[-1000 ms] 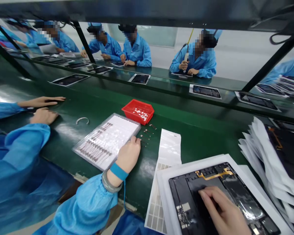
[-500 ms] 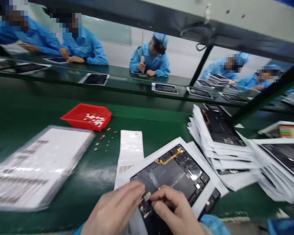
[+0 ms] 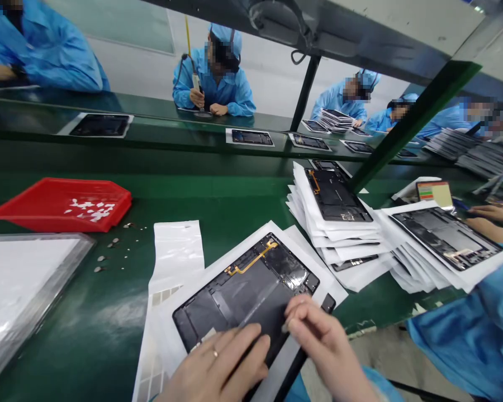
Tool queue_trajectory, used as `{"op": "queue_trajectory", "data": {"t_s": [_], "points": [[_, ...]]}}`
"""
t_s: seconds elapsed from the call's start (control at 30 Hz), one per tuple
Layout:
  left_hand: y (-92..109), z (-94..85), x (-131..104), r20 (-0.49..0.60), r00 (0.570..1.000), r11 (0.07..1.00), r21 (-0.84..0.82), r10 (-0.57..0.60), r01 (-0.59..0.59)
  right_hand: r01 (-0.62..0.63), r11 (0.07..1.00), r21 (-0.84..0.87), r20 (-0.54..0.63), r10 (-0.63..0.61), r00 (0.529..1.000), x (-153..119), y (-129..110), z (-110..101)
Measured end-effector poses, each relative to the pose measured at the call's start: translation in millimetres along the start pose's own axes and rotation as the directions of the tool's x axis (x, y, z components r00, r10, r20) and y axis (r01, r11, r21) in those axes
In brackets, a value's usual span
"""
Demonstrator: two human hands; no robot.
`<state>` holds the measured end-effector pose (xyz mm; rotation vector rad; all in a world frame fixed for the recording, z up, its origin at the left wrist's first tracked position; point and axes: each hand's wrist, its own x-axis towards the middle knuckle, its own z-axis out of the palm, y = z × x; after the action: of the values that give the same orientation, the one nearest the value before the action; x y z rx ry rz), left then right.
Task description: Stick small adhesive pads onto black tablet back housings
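Note:
An open dark tablet chassis [image 3: 251,285] with an orange flex cable lies on a white sheet [image 3: 305,243] at the near edge of the green bench. My left hand [image 3: 218,365], with a ring on one finger, rests flat on the chassis's near part and holds nothing. My right hand [image 3: 322,349] is beside it at the chassis's near right edge. Its thumb and fingertips are pinched together on what looks like a small pale piece, mostly hidden by the fingers. A grey strip [image 3: 276,368] runs between the two hands.
To the left stand a red tray [image 3: 46,204], a clear parts tray [image 3: 25,279], loose small parts [image 3: 109,245] and a white bag [image 3: 176,245]. Stacks of sheeted tablets [image 3: 335,204] are at the right, by a co-worker's hands [image 3: 490,220] and blue sleeve [image 3: 478,324]. Other people work across the belt.
My view has swung right. My left hand left the parts tray and joined the right hand over the chassis. It now lies flat there while the right hand pinches at the edge.

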<state>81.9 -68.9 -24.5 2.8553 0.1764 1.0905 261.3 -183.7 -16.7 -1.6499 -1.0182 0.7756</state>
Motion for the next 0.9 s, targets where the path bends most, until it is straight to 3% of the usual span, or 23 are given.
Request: {"op": "queue_trajectory", "data": {"t_s": [0.1,0.2,0.5,0.73,0.83,0.9], "points": [[-7,5.3,1,0.135,0.990,0.999,0.008,-0.046,0.046,0.066,0.916,-0.395,-0.070,-0.102,0.992,13,7,-33],[-12,11.5,-3,0.183,0.978,0.995,0.002,-0.096,0.097,0.097,0.807,-0.582,0.027,-0.100,0.995,23,13,-46],[-18,10.6,0,0.193,0.978,0.995,-0.045,-0.083,0.093,0.185,0.645,-0.741,0.235,-0.009,0.972,37,-2,-44],[-20,10.1,4,0.180,0.982,0.995,-0.070,-0.053,0.067,0.253,0.399,-0.881,0.257,-0.045,0.965,34,-3,-35],[-28,-2.6,-3,0.200,0.979,0.995,-0.092,-0.027,0.046,0.227,0.465,-0.856,0.222,-0.066,0.973,39,1,-48],[-40,-16.0,-17,0.253,0.967,0.996,-0.077,-0.032,0.053,0.178,0.541,-0.822,0.125,-0.133,0.983,46,9,-61]]}}
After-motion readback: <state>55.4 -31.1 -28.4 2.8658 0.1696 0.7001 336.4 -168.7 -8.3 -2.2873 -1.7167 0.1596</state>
